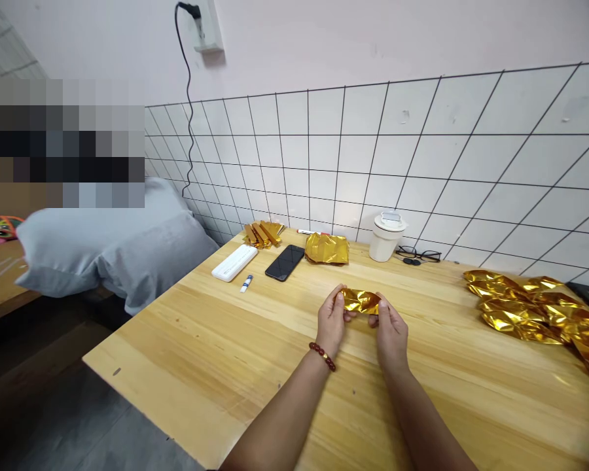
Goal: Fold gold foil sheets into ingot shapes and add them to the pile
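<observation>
A folded piece of gold foil paper is held just above the wooden table, between both of my hands. My left hand pinches its left end; a red bead bracelet circles that wrist. My right hand pinches its right end. Both hands are closed on the foil, near the middle of the table.
Against the tiled wall lie a stack of gold foil sheets, folded gold pieces, a black phone, a white power bank, a small tube, a white cup and glasses. Crumpled gold foil is piled at right. A grey pillow lies left.
</observation>
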### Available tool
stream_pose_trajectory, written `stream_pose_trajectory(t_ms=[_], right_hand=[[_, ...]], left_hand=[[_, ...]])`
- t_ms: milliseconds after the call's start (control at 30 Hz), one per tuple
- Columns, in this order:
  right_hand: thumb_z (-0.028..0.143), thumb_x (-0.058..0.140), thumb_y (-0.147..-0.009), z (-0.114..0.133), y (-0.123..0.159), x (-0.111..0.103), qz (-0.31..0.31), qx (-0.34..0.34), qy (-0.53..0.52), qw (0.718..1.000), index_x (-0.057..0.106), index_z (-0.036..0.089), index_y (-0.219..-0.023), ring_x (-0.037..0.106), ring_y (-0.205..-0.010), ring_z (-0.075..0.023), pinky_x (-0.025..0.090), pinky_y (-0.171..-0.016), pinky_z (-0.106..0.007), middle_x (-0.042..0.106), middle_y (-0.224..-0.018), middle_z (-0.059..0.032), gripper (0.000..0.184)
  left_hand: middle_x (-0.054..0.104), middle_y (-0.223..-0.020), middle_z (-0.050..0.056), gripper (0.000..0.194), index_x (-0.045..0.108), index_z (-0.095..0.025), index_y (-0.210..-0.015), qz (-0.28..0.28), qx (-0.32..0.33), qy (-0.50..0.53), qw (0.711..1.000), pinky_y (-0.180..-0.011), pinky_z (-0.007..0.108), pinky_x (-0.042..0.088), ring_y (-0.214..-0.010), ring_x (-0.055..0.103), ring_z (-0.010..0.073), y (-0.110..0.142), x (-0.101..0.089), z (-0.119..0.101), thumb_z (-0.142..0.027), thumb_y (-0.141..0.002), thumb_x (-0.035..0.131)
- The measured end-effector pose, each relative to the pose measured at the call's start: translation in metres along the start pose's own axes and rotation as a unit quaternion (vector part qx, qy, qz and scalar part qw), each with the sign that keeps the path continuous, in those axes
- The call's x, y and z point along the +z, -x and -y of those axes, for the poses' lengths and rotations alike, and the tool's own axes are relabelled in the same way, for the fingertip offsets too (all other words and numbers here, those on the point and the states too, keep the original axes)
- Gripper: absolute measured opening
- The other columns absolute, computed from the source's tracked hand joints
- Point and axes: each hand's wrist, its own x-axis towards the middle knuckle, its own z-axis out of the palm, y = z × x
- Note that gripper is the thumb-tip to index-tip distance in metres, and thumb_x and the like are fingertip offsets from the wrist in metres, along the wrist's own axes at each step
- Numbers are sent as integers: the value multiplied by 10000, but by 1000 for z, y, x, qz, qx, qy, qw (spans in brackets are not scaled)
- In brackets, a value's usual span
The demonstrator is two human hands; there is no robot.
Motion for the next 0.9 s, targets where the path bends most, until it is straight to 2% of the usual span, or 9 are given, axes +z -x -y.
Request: stream_pose_trajectory(t_ms=[167, 300, 433, 600, 800, 900], right_hand=[[689, 616, -774, -3, 0, 1, 17, -4, 21, 1000, 676, 111, -1251, 506, -613, -147, 433, -649, -311, 585, -641, 6, 752], [686, 576, -811, -2, 1, 1, 9, -2, 19, 1000, 647, 105, -1291, 501, -604, -146, 426, -635, -304, 561, -610, 18, 756], [701, 588, -788, 1, 3, 2, 32, -12, 36, 999, 696, 112, -1217, 499, -585, -148, 427, -615, -305, 555, -582, 16, 737], [701, 572, -796, -1, 1, 1, -18, 1, 20, 1000, 666, 98, -1260, 515, -601, -152, 421, -625, -302, 562, -586, 17, 766], [704, 585, -779, 1, 0, 1, -41, 20, 12, 999, 694, 91, -1204, 518, -587, -148, 431, -619, -304, 590, -601, 3, 753], [691, 599, -783, 0, 0, 1, -28, 21, 29, 999, 703, 111, -1197, 531, -590, -153, 441, -624, -311, 612, -617, -5, 720]], left_hand=[[723, -996, 98, 545, 693, -147, -1114, -2, -13, -1, 1000, -587, 218, 508, -610, 623, 97, 1, 1, 0, -534, -737, 765], [726, -998, 106, 547, 683, -152, -1170, -35, -11, -2, 999, -543, 225, 487, -574, 616, 102, -1, 0, 1, -552, -797, 699], [718, -1081, 124, 504, 717, -151, -1129, -33, -1, -9, 999, -557, 214, 493, -712, 648, 139, -2, 0, 2, -516, -783, 730], [706, -1148, 114, 520, 695, -177, -1196, -60, -1, 11, 998, -546, 205, 481, -636, 604, 92, -2, 0, 0, -490, -783, 733], [745, -935, 97, 427, 761, -144, -1026, -53, -5, -14, 998, -549, 207, 467, -664, 608, 121, -1, 1, -1, -478, -761, 739], [745, -888, 93, 416, 781, -141, -922, -61, -2, -33, 998, -550, 218, 470, -711, 625, 154, 0, 1, -1, -514, -742, 738]])
